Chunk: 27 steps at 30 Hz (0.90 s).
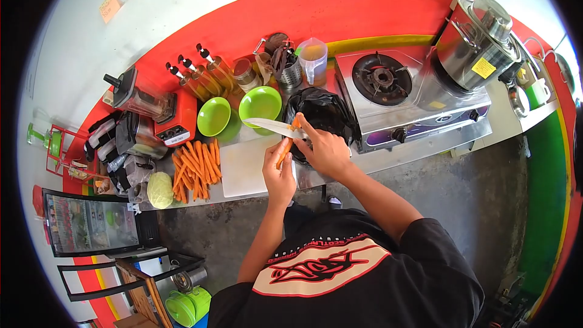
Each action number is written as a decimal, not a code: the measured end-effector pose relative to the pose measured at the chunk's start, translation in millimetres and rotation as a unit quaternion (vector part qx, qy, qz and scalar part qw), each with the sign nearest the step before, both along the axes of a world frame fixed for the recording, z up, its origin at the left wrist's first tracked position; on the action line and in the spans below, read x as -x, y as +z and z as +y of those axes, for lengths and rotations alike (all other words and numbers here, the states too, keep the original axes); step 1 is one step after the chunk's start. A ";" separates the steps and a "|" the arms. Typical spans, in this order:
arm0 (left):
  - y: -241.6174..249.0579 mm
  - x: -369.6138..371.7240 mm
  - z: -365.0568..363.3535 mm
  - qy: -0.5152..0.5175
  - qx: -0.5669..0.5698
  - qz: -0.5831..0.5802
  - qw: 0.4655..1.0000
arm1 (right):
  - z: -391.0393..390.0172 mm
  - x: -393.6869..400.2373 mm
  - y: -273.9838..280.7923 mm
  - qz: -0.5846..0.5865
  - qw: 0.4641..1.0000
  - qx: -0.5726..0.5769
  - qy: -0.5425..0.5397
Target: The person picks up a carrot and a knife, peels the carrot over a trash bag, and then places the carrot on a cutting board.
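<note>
My left hand (280, 176) is closed around a carrot (283, 153), held upward at a tilt. In my right hand (325, 153) is a knife (267, 125), its blade pointing left and lying across the carrot's upper part. Some orange carrot shows past the blade near my right fingers. Both hands are over the counter's front side, beside a black plastic bag (325, 106) with its mouth spread. Just left of my left hand lies a white cutting board (240, 170). A pile of carrots (195, 169) and a cabbage (160, 190) are farther left.
Two green bowls (260, 103) stand behind the board. Sauce bottles (218, 73), a red blender (176, 120) and a pitcher (313, 61) line the back. To the right are a gas stove (413, 100) and a large metal pot (477, 48).
</note>
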<state>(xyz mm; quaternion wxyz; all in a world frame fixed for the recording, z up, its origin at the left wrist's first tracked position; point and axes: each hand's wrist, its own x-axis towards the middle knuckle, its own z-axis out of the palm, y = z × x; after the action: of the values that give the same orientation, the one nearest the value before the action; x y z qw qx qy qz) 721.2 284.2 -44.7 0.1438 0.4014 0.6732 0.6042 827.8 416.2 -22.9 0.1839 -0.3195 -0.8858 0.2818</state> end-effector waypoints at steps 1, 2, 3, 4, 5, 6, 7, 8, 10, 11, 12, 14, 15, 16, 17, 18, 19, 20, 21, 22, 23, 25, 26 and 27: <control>3.6 -1.1 -0.7 0.001 -0.002 -0.008 1.000 | -1.2 -1.0 2.8 0.002 1.000 0.003 -0.003; 5.6 -1.9 -1.6 0.004 -0.004 -0.016 1.000 | -2.6 -1.5 5.8 0.005 1.000 0.006 -0.006; 5.0 -1.8 -2.2 0.005 -0.003 -0.016 1.000 | -3.1 -1.9 7.8 0.005 1.000 0.007 -0.004; 4.3 -1.2 -2.2 0.005 0.001 -0.009 1.000 | -2.2 -2.3 9.8 -0.002 1.000 0.022 -0.005; 3.8 -1.0 -2.0 0.005 0.004 -0.003 1.000 | -1.4 -2.6 11.1 -0.010 0.999 0.036 -0.005; 3.7 -1.3 -2.1 0.006 0.004 -0.004 1.000 | -1.4 -2.9 11.6 -0.010 0.999 0.036 -0.004; 3.8 -1.6 -2.0 0.006 0.003 -0.002 1.000 | -1.4 -3.2 11.9 -0.009 0.999 0.038 -0.008; 4.2 -1.8 -2.2 0.007 0.001 -0.001 1.000 | -1.5 -3.5 12.2 -0.007 0.999 0.041 -0.012; 9.1 -1.2 -2.3 0.011 0.003 -0.002 1.000 | -1.9 -4.5 13.0 0.005 0.999 0.050 -0.013; 10.6 -1.1 -2.6 0.015 0.005 -0.004 1.000 | -2.1 -5.2 13.1 0.018 0.998 0.058 -0.015; 10.6 -0.9 -3.2 0.015 0.005 -0.004 1.000 | -1.2 -5.0 13.2 0.017 0.998 0.058 -0.016; 10.9 -0.1 -4.2 0.009 0.005 -0.004 1.000 | 1.3 -3.8 13.2 -0.014 0.997 0.078 -0.024; 8.7 0.0 -4.3 0.009 0.004 -0.003 1.000 | 1.3 -3.7 12.1 -0.013 0.997 0.077 -0.023; 4.8 0.7 -4.3 0.012 -0.002 0.000 1.000 | 1.0 -3.1 10.5 -0.014 0.998 0.058 -0.020; 2.3 1.4 -4.0 0.014 -0.008 0.003 1.000 | 1.0 -2.9 9.7 -0.016 0.999 0.040 -0.017; 4.1 1.1 -3.8 0.013 -0.008 0.003 1.000 | 1.0 -3.6 10.7 -0.016 0.999 0.040 -0.017; 6.5 0.7 -4.2 0.012 -0.004 0.000 1.000 | 0.5 -4.4 12.5 -0.012 0.999 0.041 -0.017; 8.5 0.4 -4.9 0.012 0.000 -0.003 1.000 | -0.2 -4.9 14.1 -0.009 0.999 0.041 -0.017; 9.2 -0.3 -5.2 0.014 0.000 -0.002 1.000 | -0.7 -5.5 15.4 -0.009 0.999 0.041 -0.015; 9.7 -1.4 -5.0 0.015 0.001 -0.002 1.000 | -0.7 -6.4 16.8 -0.005 0.999 0.045 -0.016; 10.3 -1.6 -4.2 0.017 0.001 -0.001 1.000 | 0.2 -6.7 17.8 -0.001 0.999 0.049 -0.016; 10.2 -1.4 -4.8 0.019 0.005 -0.001 1.000 | 1.9 -6.6 14.9 0.022 0.999 0.044 -0.021; 9.5 -2.1 -5.9 0.021 0.010 -0.002 1.000 | 2.1 -7.1 12.5 0.043 0.998 0.041 -0.027; 8.6 -3.1 -6.5 0.020 0.011 -0.003 1.000 | 3.0 -7.2 10.8 0.043 0.998 0.042 -0.028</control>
<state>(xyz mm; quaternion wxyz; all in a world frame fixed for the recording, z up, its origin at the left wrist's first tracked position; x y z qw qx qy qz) 724.2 277.7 -36.0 0.1379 0.3846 0.6871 0.6008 835.0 419.2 -12.1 0.2161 -0.3395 -0.8552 0.3265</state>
